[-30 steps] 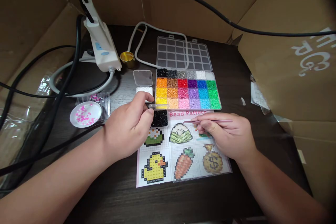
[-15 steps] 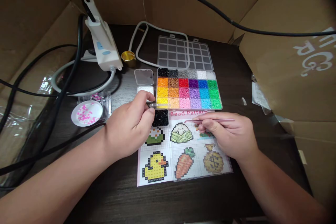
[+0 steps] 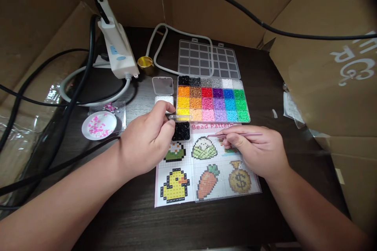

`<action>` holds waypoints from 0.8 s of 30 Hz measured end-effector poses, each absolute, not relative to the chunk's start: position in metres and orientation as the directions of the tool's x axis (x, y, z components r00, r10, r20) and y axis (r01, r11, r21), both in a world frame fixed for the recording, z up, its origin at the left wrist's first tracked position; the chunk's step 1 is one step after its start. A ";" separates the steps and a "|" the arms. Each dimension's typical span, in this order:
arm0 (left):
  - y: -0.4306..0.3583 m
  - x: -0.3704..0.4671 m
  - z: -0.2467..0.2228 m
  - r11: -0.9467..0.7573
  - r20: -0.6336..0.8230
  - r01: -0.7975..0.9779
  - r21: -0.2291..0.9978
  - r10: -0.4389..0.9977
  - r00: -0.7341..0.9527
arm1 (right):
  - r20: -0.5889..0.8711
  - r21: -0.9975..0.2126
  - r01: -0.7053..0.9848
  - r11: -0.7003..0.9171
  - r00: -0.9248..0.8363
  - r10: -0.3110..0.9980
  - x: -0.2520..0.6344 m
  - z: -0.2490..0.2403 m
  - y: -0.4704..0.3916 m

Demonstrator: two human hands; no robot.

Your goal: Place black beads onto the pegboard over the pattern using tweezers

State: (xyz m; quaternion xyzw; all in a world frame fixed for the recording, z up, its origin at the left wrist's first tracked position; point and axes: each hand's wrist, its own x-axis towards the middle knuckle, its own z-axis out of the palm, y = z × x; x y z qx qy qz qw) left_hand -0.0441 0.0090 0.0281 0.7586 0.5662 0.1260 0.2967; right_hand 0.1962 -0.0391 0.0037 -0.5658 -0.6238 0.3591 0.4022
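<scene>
My left hand (image 3: 151,137) is closed on the edge of a small clear box of black beads (image 3: 181,130), whose see-through lid (image 3: 181,117) stands up at the back. Between the fingers of my right hand (image 3: 255,145) is a pair of pink tweezers (image 3: 235,135), tips pointing left. Those tips are over the top of the rice-ball picture (image 3: 204,149) on the bead pattern sheet (image 3: 173,203). A clear pegboard (image 3: 225,194) covers the sheet's right part. Whether the tips carry a bead is too small to tell.
Behind the sheet is a compartment case of coloured beads (image 3: 207,104), its lid (image 3: 209,59) folded back. At left are a white dish with pink beads (image 3: 99,125), a power strip (image 3: 119,51) and cables. A gold cup (image 3: 145,64) and a box of white beads (image 3: 163,99) stand between.
The whole view has shifted slightly. Both hands keep nearly the same place and grip, with the tweezer tips still at the top of the rice-ball picture.
</scene>
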 end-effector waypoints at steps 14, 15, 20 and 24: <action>0.009 -0.045 0.029 -0.186 -0.141 0.785 0.591 0.934 0.327 | 0.053 -0.968 0.248 0.025 0.107 0.993 0.197 0.000 -0.041; 0.009 -0.046 0.029 -0.187 -0.142 0.784 0.591 0.934 0.329 | 0.046 -0.975 0.219 0.018 0.126 0.991 0.197 0.000 -0.041; 0.010 -0.046 0.029 -0.186 -0.148 0.781 0.597 0.931 0.335 | 0.023 -0.999 0.043 0.014 0.207 0.978 0.201 -0.002 -0.035; 0.009 -0.045 0.030 -0.166 -0.152 0.779 0.604 0.936 0.317 | -0.014 -0.997 -0.081 0.006 0.247 0.969 0.202 0.001 -0.028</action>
